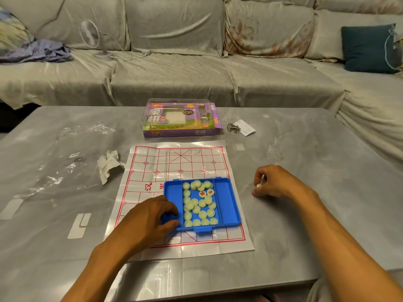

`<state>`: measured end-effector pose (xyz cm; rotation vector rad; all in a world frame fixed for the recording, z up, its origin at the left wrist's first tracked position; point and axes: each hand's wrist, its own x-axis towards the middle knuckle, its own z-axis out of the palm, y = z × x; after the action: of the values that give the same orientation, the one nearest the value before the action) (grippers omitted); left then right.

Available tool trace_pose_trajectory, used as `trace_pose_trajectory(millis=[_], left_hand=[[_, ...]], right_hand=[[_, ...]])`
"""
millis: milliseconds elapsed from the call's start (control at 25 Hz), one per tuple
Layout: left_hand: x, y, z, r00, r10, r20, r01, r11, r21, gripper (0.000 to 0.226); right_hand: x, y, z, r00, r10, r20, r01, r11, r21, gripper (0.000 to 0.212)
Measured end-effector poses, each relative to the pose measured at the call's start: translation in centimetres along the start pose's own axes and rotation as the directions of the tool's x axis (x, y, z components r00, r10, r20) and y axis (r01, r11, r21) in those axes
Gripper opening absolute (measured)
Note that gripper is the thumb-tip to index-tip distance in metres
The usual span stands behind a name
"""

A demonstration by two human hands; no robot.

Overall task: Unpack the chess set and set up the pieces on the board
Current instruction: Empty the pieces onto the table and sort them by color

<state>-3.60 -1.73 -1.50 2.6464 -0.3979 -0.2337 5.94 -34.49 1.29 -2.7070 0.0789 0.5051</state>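
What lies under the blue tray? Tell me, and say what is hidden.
The blue tray sits on the paper board, whose red grid shows around it. The board's squares beneath the tray are covered. The left hand grips the tray's left edge.

blue tray (226, 203) of pale pieces (197, 205), on paper board (152, 162)

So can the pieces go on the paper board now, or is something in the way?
Something is in the way. The blue tray holding the pieces sits on the middle and near half of the paper board, and its clear lid lies over the far squares. The left hand grips the tray's left edge.
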Motion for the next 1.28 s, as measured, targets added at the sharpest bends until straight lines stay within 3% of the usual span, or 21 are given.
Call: trace_pose_trajectory(millis=[200,360,440,520,560,640,720,800,880,1160,1280], left_hand=[[0.1,-0.1,0.0,1.0,-0.002,0.001,0.002,1.0,0.002,0.032],[0.1,-0.1,0.0,1.0,-0.004,0.006,0.004,1.0,-0.001,0.032],[0.1,-0.1,0.0,1.0,-0.004,0.008,0.004,1.0,-0.003,0.032],[0.1,-0.1,0.0,1.0,0.0,0.012,0.0,1.0,0.001,0.032],[0.2,-0.1,0.0,1.0,0.002,0.013,-0.002,1.0,0.003,0.032],[0.2,-0.1,0.1,1.0,0.003,0.016,-0.003,1.0,0.005,0.032],[0.2,-0.1,0.0,1.0,0.006,0.014,-0.006,1.0,0.011,0.032],[0.1,0.0,0.0,1.0,0.011,0.009,-0.011,1.0,0.014,0.031],[0.1,0.0,0.0,1.0,0.016,0.008,-0.016,1.0,0.01,0.031],[0.2,-0.2,0.0,1.0,0.027,0.017,-0.027,1.0,0.01,0.032],[0.2,-0.2,0.0,0.999,0.029,0.017,-0.03,0.999,0.012,0.032]], right_hand=[[0.2,1.4,-0.5,0.999,0.035,0.019,-0.039,0.971,0.236,0.017],[0.2,1.7,-0.7,0.995,0.092,0.041,-0.096,0.991,0.088,0.024],[0.0,0.7,-0.8,0.995,0.064,-0.077,-0.064,0.998,0.008,0.023],[-1.0,-1.7,-0.3,0.98,-0.073,-0.183,0.075,0.997,0.006,0.017],[-1.8,-3.1,0.3,0.967,-0.186,-0.174,0.193,0.981,0.026,0.015],[-3.6,-6.1,2.1,0.901,-0.434,-0.025,0.435,0.9,0.034,0.024],[-4.4,-7.9,4.4,0.826,-0.548,0.13,0.563,0.816,-0.131,0.038],[-4.3,-8.9,6.1,0.811,-0.57,0.13,0.572,0.727,-0.381,0.044],[-4.1,-9.5,6.7,0.8,-0.596,0.072,0.547,0.675,-0.494,0.043],[-4.2,-9.4,5.8,0.813,-0.55,0.19,0.582,0.778,-0.238,0.042],[-4.3,-9.4,5.8,0.81,-0.551,0.202,0.586,0.738,-0.335,0.044]])
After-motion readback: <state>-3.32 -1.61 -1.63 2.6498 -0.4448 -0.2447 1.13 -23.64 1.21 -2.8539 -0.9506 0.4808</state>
